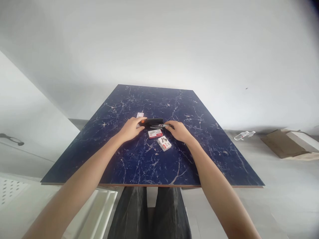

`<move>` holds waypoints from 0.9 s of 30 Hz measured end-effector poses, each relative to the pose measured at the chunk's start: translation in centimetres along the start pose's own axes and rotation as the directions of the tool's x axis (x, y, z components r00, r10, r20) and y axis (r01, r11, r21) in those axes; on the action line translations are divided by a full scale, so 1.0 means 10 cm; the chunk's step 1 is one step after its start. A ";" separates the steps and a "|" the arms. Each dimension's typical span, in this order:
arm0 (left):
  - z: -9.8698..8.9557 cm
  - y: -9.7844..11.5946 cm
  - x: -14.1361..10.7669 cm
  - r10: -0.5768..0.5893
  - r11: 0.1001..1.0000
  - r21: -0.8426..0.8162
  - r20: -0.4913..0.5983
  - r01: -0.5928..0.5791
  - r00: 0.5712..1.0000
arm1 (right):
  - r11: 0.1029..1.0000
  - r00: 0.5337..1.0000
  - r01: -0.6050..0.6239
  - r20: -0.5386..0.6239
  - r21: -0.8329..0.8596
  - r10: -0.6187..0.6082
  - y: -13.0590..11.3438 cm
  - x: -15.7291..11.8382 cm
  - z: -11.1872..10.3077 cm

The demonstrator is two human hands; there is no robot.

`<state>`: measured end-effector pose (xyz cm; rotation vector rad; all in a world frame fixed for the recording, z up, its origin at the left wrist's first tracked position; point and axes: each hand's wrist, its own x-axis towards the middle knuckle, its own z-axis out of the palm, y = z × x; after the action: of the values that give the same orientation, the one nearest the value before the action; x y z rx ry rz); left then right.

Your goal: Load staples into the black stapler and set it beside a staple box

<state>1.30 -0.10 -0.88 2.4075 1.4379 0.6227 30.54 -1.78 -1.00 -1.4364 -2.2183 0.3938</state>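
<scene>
A black stapler (155,122) with an orange part at its left end lies across the middle of the blue table. My left hand (132,128) grips that orange end between thumb and fingers. At the other end, my right hand (178,130) is closed around a slim metal part (159,126) alongside the black body; its fingertips are partly hidden. Just in front of the stapler lies a red and white staple box (155,133). A second small white box (164,143) with a dark picture on it sits closer to me, turned at an angle.
Behind my left hand lies another small white box (140,115) with a red border. The blue marbled table (149,166) has its far edge near a white wall. On the floor at right are a clear plastic bottle (244,135) and a cardboard box (281,144).
</scene>
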 end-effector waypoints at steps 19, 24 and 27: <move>0.01 0.08 0.00 -0.068 0.995 -0.078 -0.040 0.064 0.997 | 0.928 0.949 -0.314 -0.097 -0.198 0.300 -0.52 -0.12 -0.01; 0.02 0.09 0.01 -0.080 0.990 -0.118 -0.039 0.075 0.996 | 0.961 0.966 -0.256 -0.007 0.102 0.258 -0.54 -0.06 0.09; 0.06 0.15 0.01 -0.084 0.993 -0.090 -0.048 0.080 0.995 | 0.971 0.983 -0.182 -0.007 0.152 0.185 -0.40 0.00 0.18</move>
<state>2.77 -0.70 -0.77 2.2688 1.4888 0.7176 26.54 -3.43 -0.61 -1.5593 -1.9987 0.5928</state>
